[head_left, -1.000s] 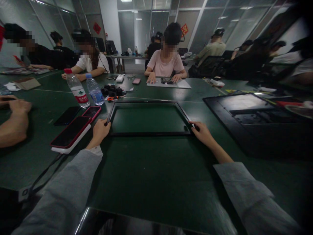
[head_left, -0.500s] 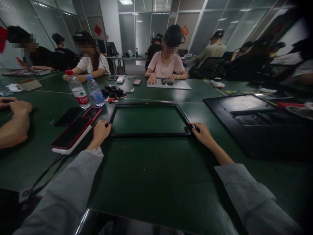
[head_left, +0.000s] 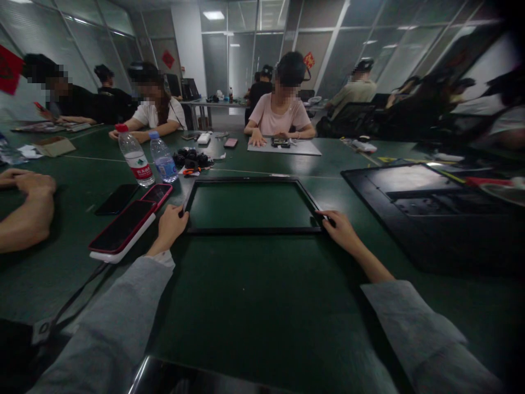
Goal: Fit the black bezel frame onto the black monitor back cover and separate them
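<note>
A thin black rectangular frame (head_left: 254, 231), like a screen bezel, lies on or just over the green table (head_left: 254, 306); the tabletop shows through its opening. My left hand (head_left: 171, 225) is closed on its left side, fingers wrapped round the edge. At the opposite side my right hand (head_left: 337, 225) pinches the right edge between thumb and fingers. A dark glossy panel (head_left: 184, 377) shows in part at the bottom edge, close to my body.
Left of the frame are phones (head_left: 123, 225), one on a white block, and two bottles (head_left: 137, 161). Dark small parts (head_left: 192, 158) lie behind. On the right rests a large black panel (head_left: 410, 219). A co-worker's arm (head_left: 28, 213) is at far left; another person (head_left: 281, 109) sits opposite.
The whole view has shifted slightly downward in the picture. Both hands keep their hold on the black frame, which shows no clear movement on the table.
</note>
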Action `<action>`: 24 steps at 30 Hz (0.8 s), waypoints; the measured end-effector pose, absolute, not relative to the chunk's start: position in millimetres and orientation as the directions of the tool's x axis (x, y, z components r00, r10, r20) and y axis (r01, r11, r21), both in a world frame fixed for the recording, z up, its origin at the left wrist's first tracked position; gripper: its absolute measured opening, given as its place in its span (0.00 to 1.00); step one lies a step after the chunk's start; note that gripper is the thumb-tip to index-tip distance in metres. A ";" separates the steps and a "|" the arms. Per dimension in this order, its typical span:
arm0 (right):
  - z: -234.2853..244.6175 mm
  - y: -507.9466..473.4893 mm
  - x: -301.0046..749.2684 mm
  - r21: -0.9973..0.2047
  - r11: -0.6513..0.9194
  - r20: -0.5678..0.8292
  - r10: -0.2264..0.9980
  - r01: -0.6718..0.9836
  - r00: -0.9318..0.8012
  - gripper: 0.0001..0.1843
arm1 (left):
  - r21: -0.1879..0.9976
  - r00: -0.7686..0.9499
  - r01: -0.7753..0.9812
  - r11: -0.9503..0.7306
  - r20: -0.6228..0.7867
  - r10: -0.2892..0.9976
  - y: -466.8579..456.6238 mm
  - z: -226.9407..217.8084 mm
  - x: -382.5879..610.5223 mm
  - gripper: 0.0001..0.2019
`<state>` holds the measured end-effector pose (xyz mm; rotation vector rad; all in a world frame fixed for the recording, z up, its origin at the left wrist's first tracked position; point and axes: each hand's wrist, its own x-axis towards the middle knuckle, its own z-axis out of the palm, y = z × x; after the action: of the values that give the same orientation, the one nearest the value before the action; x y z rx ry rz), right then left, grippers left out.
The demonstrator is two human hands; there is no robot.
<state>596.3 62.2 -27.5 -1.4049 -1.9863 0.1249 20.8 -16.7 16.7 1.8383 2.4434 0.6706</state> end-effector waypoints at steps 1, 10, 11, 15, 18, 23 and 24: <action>-27.7 62.6 596.7 -0.445 0.413 0.476 0.860 0.795 -0.181 0.24 | 0.330 -0.315 0.916 0.230 0.231 0.921 -17.1 17.7 21.7 0.24; -27.3 60.5 596.3 -0.449 0.406 0.462 0.868 0.796 -0.182 0.25 | 0.308 -0.321 0.919 0.245 0.228 0.919 -17.6 17.8 22.3 0.25; -27.0 60.4 595.9 -0.450 0.404 0.461 0.869 0.796 -0.181 0.25 | 0.307 -0.319 0.921 0.242 0.234 0.918 -17.5 17.5 22.3 0.25; -25.7 59.7 594.8 -0.452 0.397 0.461 0.871 0.799 -0.172 0.25 | 0.295 -0.316 0.925 0.240 0.243 0.917 -17.4 16.9 22.4 0.24; -25.7 59.0 595.2 -0.451 0.396 0.454 0.873 0.800 -0.176 0.25 | 0.278 -0.306 0.931 0.237 0.237 0.922 -17.5 16.5 22.1 0.25; -27.1 58.6 596.0 -0.444 0.402 0.462 0.868 0.801 -0.180 0.25 | 0.278 -0.298 0.933 0.228 0.244 0.923 -16.0 14.5 20.2 0.25; -27.2 58.5 595.8 -0.442 0.401 0.465 0.867 0.803 -0.177 0.25 | 0.280 -0.298 0.933 0.227 0.246 0.922 -15.6 14.3 19.9 0.25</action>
<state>595.8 58.5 -27.2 -1.4204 -1.9954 0.1247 19.9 -15.6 14.3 1.8771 2.4823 0.5993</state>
